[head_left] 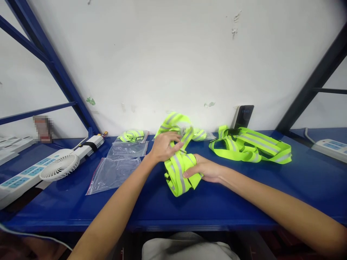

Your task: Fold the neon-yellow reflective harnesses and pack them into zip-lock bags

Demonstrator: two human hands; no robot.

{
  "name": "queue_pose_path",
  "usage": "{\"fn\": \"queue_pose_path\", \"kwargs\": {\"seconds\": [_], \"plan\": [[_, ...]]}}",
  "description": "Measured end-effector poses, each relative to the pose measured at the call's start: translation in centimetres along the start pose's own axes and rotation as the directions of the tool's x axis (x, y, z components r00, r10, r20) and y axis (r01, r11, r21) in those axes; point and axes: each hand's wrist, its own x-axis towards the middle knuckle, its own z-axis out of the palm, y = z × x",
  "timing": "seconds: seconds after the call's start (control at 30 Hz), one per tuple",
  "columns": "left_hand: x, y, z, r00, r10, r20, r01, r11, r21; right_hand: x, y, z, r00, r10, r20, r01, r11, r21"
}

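Note:
A neon-yellow reflective strap vest (179, 172) with grey stripes lies bunched on the blue shelf (244, 202) in the middle. My right hand (206, 168) grips the bundle from the right side, thumb on top. My left hand (164, 145) pinches the upper part of the same vest, where its straps run back toward the wall. Another loose vest (251, 145) is spread out to the right. A folded vest inside a plastic bag (133, 136) sits at the back left.
Two empty clear zip bags (115, 172) lie left of my hands. A small white fan (60, 167) and white power strips (18, 180) are at the far left, another strip (329, 147) at far right. A dark phone (243, 116) leans on the wall. Blue rack struts (58, 77) rise on both sides.

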Motion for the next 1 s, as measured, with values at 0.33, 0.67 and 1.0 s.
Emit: {"fn": "queue_pose_path", "kwargs": {"seconds": [0.33,0.67,1.0], "plan": [[-2.1,0.3,2.2,0.906,-0.025,0.422,0.028,1.000,0.001,-1.4,-2.7,-1.6,0.976,-0.209,0.068,0.215,0.971,-0.105],[-1.9,-1.1,2.3,0.975,0.060,0.215,-0.095,0.983,0.157,-0.5,-3.4,-2.7,0.920,-0.290,-0.265,0.296,0.955,-0.016],[-1.6,-2.2,4.4,0.979,0.180,-0.099,-0.178,0.983,0.035,0.5,-2.0,-2.6,0.766,-0.445,-0.463,0.474,0.878,-0.060]]}}
